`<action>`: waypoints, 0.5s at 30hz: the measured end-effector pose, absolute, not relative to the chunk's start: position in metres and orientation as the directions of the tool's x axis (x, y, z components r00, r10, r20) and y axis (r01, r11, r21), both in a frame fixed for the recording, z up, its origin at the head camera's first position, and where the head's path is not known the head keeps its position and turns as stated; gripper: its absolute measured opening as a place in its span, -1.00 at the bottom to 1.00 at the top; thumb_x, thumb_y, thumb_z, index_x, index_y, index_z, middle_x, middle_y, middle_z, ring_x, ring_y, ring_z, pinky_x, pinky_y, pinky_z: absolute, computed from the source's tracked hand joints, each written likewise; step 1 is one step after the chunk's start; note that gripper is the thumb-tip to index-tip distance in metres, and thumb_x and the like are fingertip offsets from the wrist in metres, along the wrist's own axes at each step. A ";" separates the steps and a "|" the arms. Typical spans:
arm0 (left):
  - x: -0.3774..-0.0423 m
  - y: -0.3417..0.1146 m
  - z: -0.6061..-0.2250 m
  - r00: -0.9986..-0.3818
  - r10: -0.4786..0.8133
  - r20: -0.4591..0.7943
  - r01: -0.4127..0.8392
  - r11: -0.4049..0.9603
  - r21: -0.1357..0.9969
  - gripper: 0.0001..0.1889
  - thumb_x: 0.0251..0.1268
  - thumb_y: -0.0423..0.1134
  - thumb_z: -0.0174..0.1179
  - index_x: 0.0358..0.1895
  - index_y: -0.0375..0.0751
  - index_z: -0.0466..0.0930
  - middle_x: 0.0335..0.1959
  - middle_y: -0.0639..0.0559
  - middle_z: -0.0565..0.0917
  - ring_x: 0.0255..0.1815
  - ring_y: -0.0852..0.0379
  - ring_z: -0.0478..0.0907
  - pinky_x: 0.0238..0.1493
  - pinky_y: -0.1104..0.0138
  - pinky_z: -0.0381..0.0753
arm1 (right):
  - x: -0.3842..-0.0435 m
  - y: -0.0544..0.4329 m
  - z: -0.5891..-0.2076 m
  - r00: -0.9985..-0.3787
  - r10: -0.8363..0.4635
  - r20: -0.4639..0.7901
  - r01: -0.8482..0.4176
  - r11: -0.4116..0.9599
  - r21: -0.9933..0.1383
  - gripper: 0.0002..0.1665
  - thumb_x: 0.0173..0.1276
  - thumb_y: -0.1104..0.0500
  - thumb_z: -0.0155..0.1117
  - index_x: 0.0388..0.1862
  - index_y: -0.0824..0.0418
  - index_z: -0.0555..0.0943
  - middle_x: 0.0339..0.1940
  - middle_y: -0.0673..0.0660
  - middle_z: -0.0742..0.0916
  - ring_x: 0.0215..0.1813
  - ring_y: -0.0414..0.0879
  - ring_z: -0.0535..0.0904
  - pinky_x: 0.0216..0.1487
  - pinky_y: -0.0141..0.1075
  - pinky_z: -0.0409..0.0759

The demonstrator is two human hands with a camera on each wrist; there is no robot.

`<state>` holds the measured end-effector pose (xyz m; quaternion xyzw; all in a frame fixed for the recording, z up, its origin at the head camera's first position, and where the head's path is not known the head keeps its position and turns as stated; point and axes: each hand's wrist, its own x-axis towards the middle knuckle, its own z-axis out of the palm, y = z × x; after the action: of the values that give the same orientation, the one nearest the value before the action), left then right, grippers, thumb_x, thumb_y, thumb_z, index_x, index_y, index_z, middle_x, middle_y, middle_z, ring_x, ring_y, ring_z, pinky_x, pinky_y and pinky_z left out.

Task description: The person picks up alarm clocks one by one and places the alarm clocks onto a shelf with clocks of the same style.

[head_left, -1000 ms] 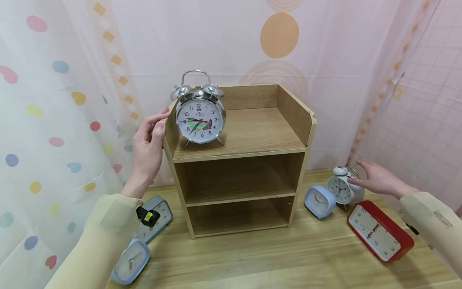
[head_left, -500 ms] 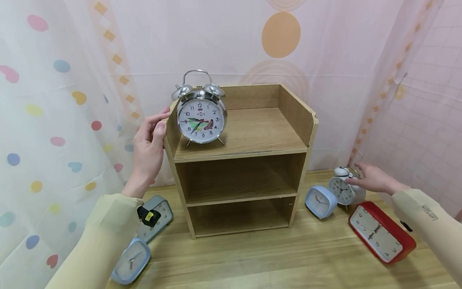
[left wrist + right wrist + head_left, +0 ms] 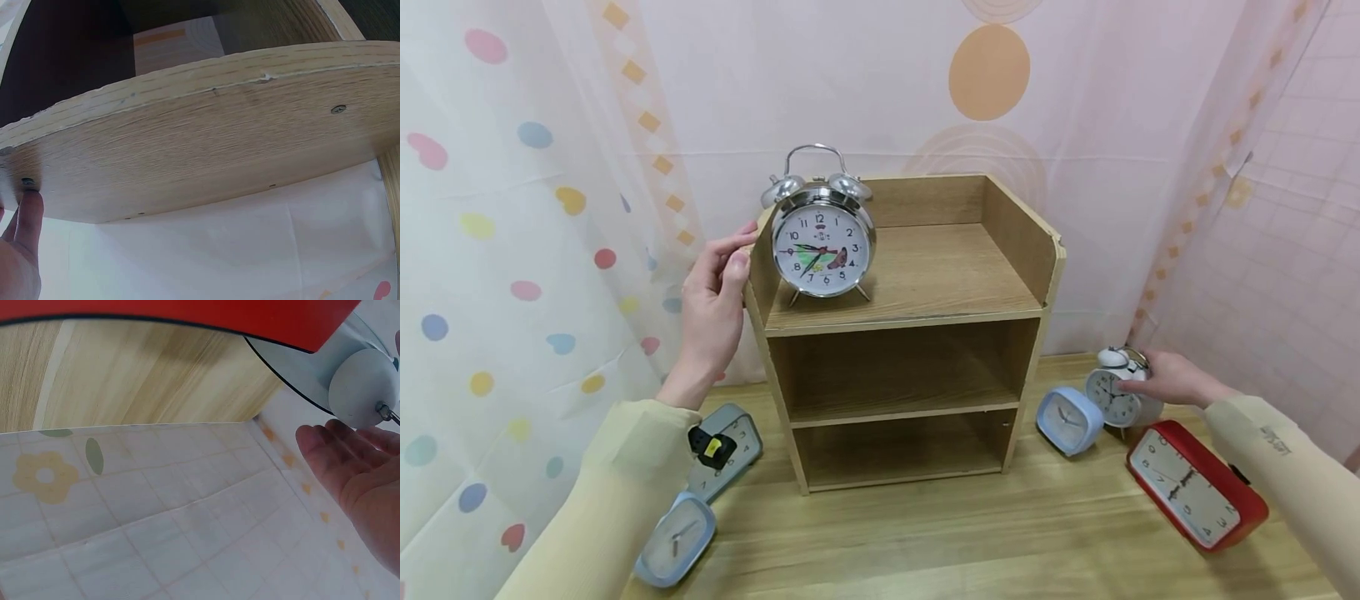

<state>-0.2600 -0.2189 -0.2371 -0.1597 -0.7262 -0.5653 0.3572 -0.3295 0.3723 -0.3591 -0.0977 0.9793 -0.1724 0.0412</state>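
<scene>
My left hand [image 3: 711,312] touches the outer left side of a wooden shelf unit [image 3: 902,320]; its fingers press the side panel [image 3: 200,137] in the left wrist view. Just beside it, a silver twin-bell alarm clock [image 3: 822,250] stands upright on the top tier. On the table to the right, my right hand [image 3: 1180,377] is around a white twin-bell alarm clock [image 3: 1112,398]. Its thumb overlaps the clock's face, while the other fingers are mostly hidden behind. From the right wrist, the extended fingers [image 3: 337,450] lie close by a white bell [image 3: 362,387].
A small blue clock [image 3: 1070,421] stands left of the white one. A red clock [image 3: 1197,486] lies tilted under the right forearm. Near the left forearm are a grey-green clock [image 3: 741,442] and another blue clock [image 3: 676,540]. Curtains [image 3: 887,83] hang close behind.
My right hand has moved left and its fingers have come in around the white twin-bell clock. My left hand keeps its place at the shelf; the view has shifted slightly.
</scene>
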 end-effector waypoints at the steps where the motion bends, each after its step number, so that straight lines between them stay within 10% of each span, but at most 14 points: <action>1: -0.260 -0.219 -0.237 -0.694 -0.173 0.699 0.635 0.312 0.707 -0.63 0.66 -0.20 -0.04 0.32 -0.25 0.57 0.50 0.03 0.59 0.55 0.19 0.49 0.44 0.50 0.45 | -0.330 0.372 -0.359 -0.978 -0.204 -0.049 -0.175 0.923 -0.344 -0.21 0.44 -0.07 0.39 0.20 0.63 0.43 -0.07 0.50 0.74 -0.11 0.20 0.69 -0.09 0.07 0.73; 15: -0.261 -0.219 -0.238 -0.686 -0.177 0.706 0.641 0.312 0.701 -0.63 0.64 -0.21 -0.04 0.30 -0.25 0.58 0.48 0.00 0.60 0.54 0.20 0.51 0.43 0.51 0.46 | -0.335 0.373 -0.363 -0.981 -0.187 -0.056 -0.156 0.923 -0.353 -0.27 0.35 -0.09 0.47 0.01 0.60 0.54 -0.22 0.41 0.77 -0.24 0.08 0.67 -0.25 -0.11 0.68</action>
<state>-0.2614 -0.2189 -0.2378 -0.1602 -0.7241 -0.5644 0.3626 -0.3346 0.3726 -0.3626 -0.0877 0.9795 -0.1761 0.0443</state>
